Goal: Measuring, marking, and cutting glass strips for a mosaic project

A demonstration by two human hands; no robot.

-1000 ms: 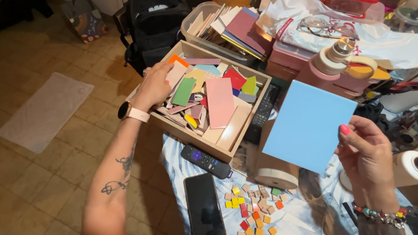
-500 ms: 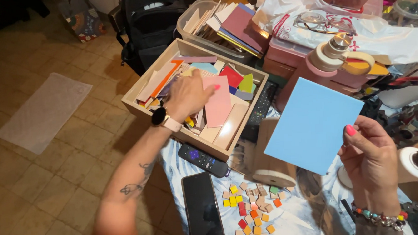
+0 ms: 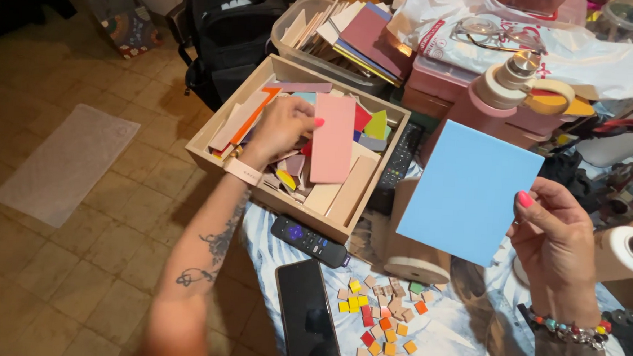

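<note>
My right hand holds up a light blue square tile by its right edge, above the table. My left hand reaches into a wooden box of coloured tile pieces and grips a long pink rectangular tile by its left edge, lifted over the other pieces. A pale watch sits on my left wrist; a beaded bracelet is on the right.
Several small mosaic squares lie on the patterned cloth beside a black phone and a small remote. A larger remote, a clear bin of tiles, tape rolls and a black backpack are around the box.
My left hand moved right across the box and lifted the pink tile. The blue tile in my right hand stayed about where it was.
</note>
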